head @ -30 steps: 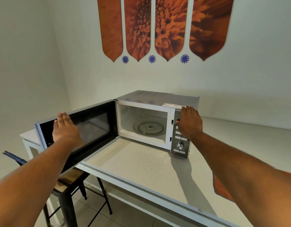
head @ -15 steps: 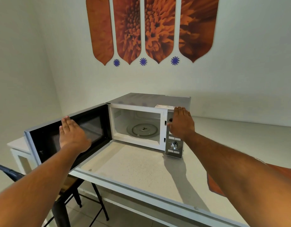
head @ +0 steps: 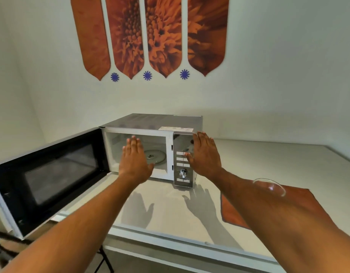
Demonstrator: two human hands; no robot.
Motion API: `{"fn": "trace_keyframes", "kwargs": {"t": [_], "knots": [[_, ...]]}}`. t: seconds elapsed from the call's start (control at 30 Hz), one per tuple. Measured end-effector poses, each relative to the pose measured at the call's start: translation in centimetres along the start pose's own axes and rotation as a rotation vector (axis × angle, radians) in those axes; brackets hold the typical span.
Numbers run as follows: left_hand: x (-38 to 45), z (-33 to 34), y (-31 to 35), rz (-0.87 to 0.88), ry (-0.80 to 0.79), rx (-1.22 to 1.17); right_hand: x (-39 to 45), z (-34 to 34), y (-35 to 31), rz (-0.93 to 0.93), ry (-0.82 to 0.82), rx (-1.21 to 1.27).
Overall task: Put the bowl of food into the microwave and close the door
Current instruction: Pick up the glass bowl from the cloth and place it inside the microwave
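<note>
door [head: 52, 174] swung wide for loading | both hands' fingers [head: 133, 142] flat, empty | bowl [head: 269, 187] right of fingers, on desk [head: 170, 209]

We count: one microwave [head: 150, 127], door [head: 50, 178] open; one glass bowl [head: 269, 186]; one orange cloth [head: 300, 201]; two hands; four orange wall panels [head: 164, 36]; three blue stars [head: 147, 75]; one bench [head: 170, 209].

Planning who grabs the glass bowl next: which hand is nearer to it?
Right. The right hand is at the microwave's button panel, up-left of the glass bowl; the left hand is farther left, before the open cavity.
</note>
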State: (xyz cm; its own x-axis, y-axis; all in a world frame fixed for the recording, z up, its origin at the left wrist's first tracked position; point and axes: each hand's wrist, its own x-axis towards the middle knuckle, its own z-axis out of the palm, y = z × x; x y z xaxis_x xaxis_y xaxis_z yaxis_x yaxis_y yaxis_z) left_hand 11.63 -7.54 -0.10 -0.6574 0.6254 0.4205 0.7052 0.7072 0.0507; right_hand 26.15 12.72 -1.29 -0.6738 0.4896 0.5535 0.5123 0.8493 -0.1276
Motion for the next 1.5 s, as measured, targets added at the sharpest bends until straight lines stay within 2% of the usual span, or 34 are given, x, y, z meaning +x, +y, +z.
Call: {"fn": "trace_keyframes", "kwargs": {"t": [0.2,0.5,0.93,1.03,1.17,1.33,1.5], "knots": [[-0.5,1.5,8.2,0.148,0.033,-0.072,-2.5,-1.3,5.4,0.058,0.001,-0.039],[-1.7,4.3,19.0,0.323,0.002,-0.139,-7.3,-3.0,13.7,0.213,-0.017,-0.094],[-1.6,11.3,29.2,0.538,-0.224,-0.331,-12.5,-0.2,21.6,0.501,-0.078,-0.189],[-1.5,12.4,30.3,0.505,-0.282,-0.468,-12.9,0.0,22.4,0.521,-0.086,-0.214],[-0.7,14.6,32.3,0.381,-0.49,-0.762,-12.7,1.3,23.3,0.611,-0.081,-0.185],[0.1,16.7,34.3,0.304,-0.512,-1.001,-12.8,3.1,24.1,0.718,-0.033,-0.016],[1.1,17.8,35.8,0.104,-0.641,-1.19,-12.8,4.7,24.6,0.798,0.06,0.177]]}}
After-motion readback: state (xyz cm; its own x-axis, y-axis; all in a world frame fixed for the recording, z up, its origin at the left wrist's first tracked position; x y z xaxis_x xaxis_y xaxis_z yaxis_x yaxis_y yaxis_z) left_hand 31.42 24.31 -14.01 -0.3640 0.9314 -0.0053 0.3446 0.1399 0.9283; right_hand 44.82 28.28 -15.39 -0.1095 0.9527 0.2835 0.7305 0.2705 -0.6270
